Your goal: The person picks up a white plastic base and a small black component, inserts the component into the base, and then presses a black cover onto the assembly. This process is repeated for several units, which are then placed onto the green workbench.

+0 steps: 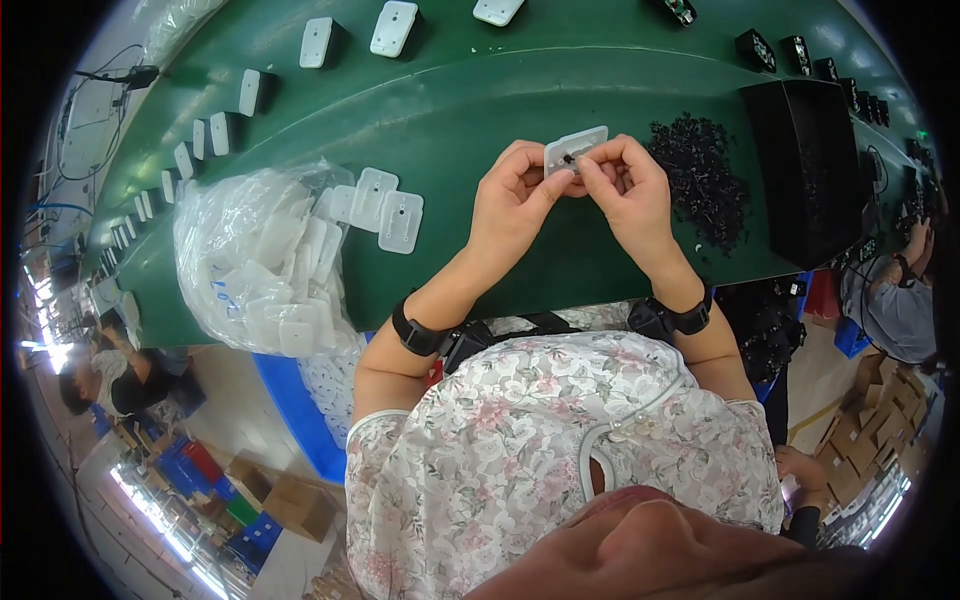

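Note:
Between my hands is a thin white plastic cover [575,143], tilted above the green table. My left hand [508,196] is closed on its left edge, with the thumb along the lower side. At the cover's inner face sits a small black part [568,158]. My right hand [632,190] pinches at that part, thumb and forefinger together; the fingertips partly hide it. Right of my hands lies a loose heap of small black parts [698,180]. Several similar white covers [400,222] lie to the left, beside a clear plastic bag [255,250] full of them.
A black open box [815,170] stands right of the heap. Rows of white-topped units [316,43] line the table's far and left sides, with black units [755,50] at far right. A blue bin [300,410] is below the table edge. Other people work at both sides.

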`<action>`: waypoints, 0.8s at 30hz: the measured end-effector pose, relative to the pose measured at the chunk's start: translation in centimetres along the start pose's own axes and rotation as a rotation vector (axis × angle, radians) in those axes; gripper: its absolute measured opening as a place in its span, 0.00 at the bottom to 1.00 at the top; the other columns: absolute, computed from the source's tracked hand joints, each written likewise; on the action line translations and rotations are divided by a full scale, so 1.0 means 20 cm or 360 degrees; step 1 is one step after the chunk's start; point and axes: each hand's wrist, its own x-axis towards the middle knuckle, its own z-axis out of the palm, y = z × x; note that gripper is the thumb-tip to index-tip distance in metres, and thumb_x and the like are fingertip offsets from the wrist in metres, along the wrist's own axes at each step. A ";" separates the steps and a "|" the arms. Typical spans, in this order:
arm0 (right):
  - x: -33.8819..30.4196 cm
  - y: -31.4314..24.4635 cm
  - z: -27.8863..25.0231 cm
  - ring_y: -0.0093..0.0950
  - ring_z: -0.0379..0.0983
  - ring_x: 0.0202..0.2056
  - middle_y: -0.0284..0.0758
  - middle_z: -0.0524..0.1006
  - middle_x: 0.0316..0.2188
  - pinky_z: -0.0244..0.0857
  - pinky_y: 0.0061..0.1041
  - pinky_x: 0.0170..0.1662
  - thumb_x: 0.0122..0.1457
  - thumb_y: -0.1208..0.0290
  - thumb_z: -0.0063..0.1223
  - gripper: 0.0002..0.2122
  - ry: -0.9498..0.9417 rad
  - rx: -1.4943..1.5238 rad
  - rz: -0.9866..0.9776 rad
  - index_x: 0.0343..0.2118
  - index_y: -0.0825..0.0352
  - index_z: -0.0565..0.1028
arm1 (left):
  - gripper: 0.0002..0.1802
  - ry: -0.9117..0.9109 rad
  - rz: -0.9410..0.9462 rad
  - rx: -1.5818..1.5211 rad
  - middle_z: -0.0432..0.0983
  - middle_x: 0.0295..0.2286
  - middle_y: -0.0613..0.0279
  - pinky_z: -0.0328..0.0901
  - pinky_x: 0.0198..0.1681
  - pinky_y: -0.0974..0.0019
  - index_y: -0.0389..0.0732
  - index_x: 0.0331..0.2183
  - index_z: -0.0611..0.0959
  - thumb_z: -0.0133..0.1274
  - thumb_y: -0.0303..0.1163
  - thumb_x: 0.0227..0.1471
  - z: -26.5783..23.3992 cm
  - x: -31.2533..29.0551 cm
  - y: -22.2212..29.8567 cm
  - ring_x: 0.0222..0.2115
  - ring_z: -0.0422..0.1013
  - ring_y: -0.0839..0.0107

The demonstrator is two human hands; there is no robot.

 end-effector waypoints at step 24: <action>0.11 -0.09 -0.14 0.11 0.60 0.23 0.24 0.69 0.22 0.54 0.13 0.25 0.51 0.74 0.61 0.07 -0.0262 -0.0113 -0.0019 0.28 0.68 0.73 | 0.09 -0.0114 -0.0244 0.0005 0.72 0.31 0.57 0.71 0.36 0.70 0.29 0.39 0.74 0.44 0.23 0.58 -0.01 0.01 0.08 0.29 0.75 0.70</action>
